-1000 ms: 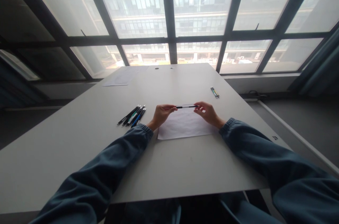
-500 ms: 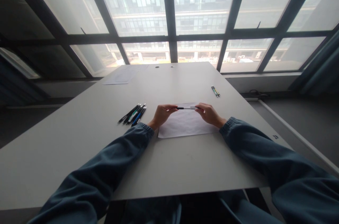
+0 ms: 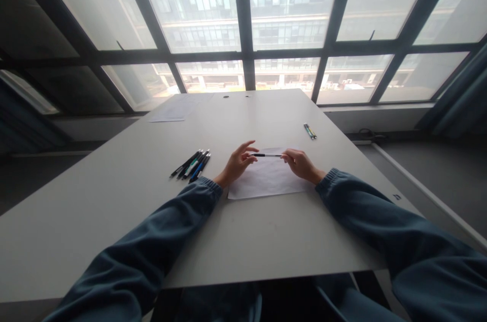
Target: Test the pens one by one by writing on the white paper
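Observation:
A slim pen [image 3: 269,155] with a dark tip and pale barrel is held level above a white sheet of paper [image 3: 266,181]. My right hand [image 3: 300,164] pinches its right end. My left hand [image 3: 239,162] is at the pen's left end, index finger lifted and fingers spread, thumb and a fingertip still at the tip. Both sleeves are dark blue. A bunch of several pens [image 3: 191,165] lies on the table to the left of my left hand.
The grey table [image 3: 114,200] runs to a wall of large windows. Two more pens [image 3: 309,131] lie at the far right. A paper sheet [image 3: 175,110] sits at the far left corner. Dark curtains hang at both sides.
My left hand has loosened from a closed pinch on the pen's left end, its index finger lifting and fingers spreading. The pen and right hand stay almost still.

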A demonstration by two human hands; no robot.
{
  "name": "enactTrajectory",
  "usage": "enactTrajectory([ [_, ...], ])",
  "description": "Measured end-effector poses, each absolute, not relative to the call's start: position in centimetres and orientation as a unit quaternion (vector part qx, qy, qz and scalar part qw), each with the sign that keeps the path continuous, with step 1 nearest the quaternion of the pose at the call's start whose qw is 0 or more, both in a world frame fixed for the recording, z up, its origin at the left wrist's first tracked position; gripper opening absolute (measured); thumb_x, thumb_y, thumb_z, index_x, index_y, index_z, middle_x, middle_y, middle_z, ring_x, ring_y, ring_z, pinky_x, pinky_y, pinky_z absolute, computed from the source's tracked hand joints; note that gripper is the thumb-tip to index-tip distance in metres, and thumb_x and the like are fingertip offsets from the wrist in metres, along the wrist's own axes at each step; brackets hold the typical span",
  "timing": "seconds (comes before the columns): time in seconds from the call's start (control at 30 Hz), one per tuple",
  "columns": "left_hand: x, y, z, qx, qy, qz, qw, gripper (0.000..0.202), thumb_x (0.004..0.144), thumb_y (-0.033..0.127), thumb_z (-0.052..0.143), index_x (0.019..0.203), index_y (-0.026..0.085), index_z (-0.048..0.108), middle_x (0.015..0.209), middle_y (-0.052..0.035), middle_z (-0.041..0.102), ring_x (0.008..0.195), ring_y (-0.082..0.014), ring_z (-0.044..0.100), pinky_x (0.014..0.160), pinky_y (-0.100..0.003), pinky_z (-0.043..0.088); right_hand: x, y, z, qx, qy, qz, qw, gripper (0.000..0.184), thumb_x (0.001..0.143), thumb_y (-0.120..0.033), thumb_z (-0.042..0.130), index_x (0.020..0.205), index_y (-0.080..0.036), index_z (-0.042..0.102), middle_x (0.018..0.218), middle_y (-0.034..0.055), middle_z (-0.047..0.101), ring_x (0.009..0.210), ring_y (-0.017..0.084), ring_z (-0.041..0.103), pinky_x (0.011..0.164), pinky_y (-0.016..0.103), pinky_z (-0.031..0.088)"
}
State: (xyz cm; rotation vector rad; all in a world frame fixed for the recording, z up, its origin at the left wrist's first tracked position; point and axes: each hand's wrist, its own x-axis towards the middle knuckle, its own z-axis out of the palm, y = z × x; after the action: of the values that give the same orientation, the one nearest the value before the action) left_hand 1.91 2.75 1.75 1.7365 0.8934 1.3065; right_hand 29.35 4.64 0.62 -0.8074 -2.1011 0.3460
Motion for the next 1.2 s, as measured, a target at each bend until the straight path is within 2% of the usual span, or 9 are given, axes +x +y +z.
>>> enactTrajectory([
  [0.07, 1.8, 2.9, 1.6, 0.673, 0.372, 0.523, 0.368, 0.062, 0.085, 0.066, 0.063, 0.120, 0.014, 0.062, 0.097, -0.0107, 0.073, 0.070, -0.0155, 0.070, 0.061, -0.026, 0.054, 29.4, 4.6, 0.6, -0.324, -0.836, 0.139, 0.422, 0.042, 0.103, -0.045, 0.042, 0.074, -0.020, 0.060, 0.070, 0.0039, 0.061, 0.063, 0.016, 0.051, 0.064, 0.029, 0.039],
  [0.2, 1.7, 2.9, 1.6, 0.677, 0.420, 0.483, 0.362, 0.069, 0.090, 0.077, 0.040, 0.072, 0.014, 0.064, 0.060, -0.0057, 0.065, 0.055, -0.0147, 0.063, 0.056, -0.025, 0.049, 29.5, 4.7, 0.5, -0.328, -0.834, 0.135, 0.422, 0.043, 0.103, -0.046, 0.042, 0.075, -0.020, 0.061, 0.070, 0.0039, 0.061, 0.063, 0.016, 0.051, 0.065, 0.029, 0.039],
  [0.27, 1.7, 2.7, 1.9, 0.698, 0.431, 0.461, 0.338, 0.069, 0.092, 0.074, 0.040, 0.058, 0.016, 0.058, 0.053, -0.0048, 0.061, 0.053, -0.0139, 0.061, 0.057, -0.025, 0.047, 29.5, 4.7, 0.4, -0.326, -0.836, 0.133, 0.421, 0.042, 0.103, -0.046, 0.042, 0.075, -0.020, 0.061, 0.070, 0.0037, 0.061, 0.063, 0.016, 0.051, 0.064, 0.029, 0.039],
  [0.37, 1.8, 2.2, 2.4, 0.715, 0.435, 0.456, 0.302, 0.064, 0.094, 0.067, 0.046, 0.054, 0.017, 0.054, 0.054, -0.0037, 0.061, 0.053, -0.0131, 0.059, 0.058, -0.024, 0.046, 29.5, 4.7, 0.5, -0.321, -0.838, 0.131, 0.422, 0.042, 0.103, -0.045, 0.042, 0.075, -0.020, 0.060, 0.069, 0.0035, 0.060, 0.062, 0.016, 0.050, 0.064, 0.029, 0.038],
  [0.63, 2.0, 1.3, 3.2, 0.742, 0.443, 0.473, 0.172, 0.041, 0.093, 0.051, 0.058, 0.072, 0.017, 0.069, 0.069, -0.0045, 0.071, 0.065, -0.0152, 0.064, 0.067, -0.026, 0.051, 29.5, 4.7, 0.5, -0.320, -0.827, 0.142, 0.440, 0.042, 0.103, -0.045, 0.043, 0.074, -0.021, 0.060, 0.070, 0.0037, 0.062, 0.064, 0.017, 0.055, 0.065, 0.030, 0.040],
  [0.83, 2.0, 1.2, 3.1, 0.735, 0.435, 0.497, 0.153, 0.024, 0.090, 0.040, 0.066, 0.090, 0.017, 0.074, 0.083, -0.0069, 0.076, 0.071, -0.0175, 0.069, 0.067, -0.027, 0.054, 29.5, 4.7, 0.5, -0.319, -0.824, 0.145, 0.444, 0.040, 0.103, -0.043, 0.044, 0.073, -0.021, 0.059, 0.069, 0.0036, 0.062, 0.064, 0.017, 0.056, 0.066, 0.030, 0.040],
  [0.97, 1.9, 1.5, 2.8, 0.739, 0.421, 0.502, 0.161, 0.023, 0.089, 0.039, 0.068, 0.098, 0.019, 0.074, 0.094, -0.0076, 0.076, 0.076, -0.0165, 0.069, 0.068, -0.026, 0.054, 29.5, 4.7, 0.6, -0.323, -0.825, 0.144, 0.441, 0.041, 0.102, -0.045, 0.043, 0.073, -0.021, 0.059, 0.069, 0.0039, 0.062, 0.065, 0.017, 0.056, 0.066, 0.030, 0.041],
  [1.1, 1.8, 1.7, 2.6, 0.753, 0.394, 0.496, 0.179, 0.047, 0.084, 0.042, 0.074, 0.124, 0.020, 0.064, 0.110, -0.0092, 0.073, 0.081, -0.0151, 0.067, 0.067, -0.023, 0.053, 29.4, 4.6, 0.7, -0.323, -0.826, 0.144, 0.439, 0.040, 0.102, -0.044, 0.044, 0.073, -0.021, 0.059, 0.069, 0.0035, 0.062, 0.064, 0.017, 0.055, 0.065, 0.030, 0.041],
  [1.2, 1.8, 1.8, 2.4, 0.755, 0.400, 0.489, 0.176, 0.045, 0.093, 0.046, 0.061, 0.130, 0.020, 0.059, 0.110, -0.0092, 0.071, 0.082, -0.0145, 0.066, 0.069, -0.023, 0.051, 29.3, 4.6, 0.7, -0.323, -0.826, 0.142, 0.440, 0.040, 0.102, -0.043, 0.044, 0.072, -0.021, 0.059, 0.068, 0.0036, 0.062, 0.063, 0.017, 0.055, 0.065, 0.030, 0.040],
])
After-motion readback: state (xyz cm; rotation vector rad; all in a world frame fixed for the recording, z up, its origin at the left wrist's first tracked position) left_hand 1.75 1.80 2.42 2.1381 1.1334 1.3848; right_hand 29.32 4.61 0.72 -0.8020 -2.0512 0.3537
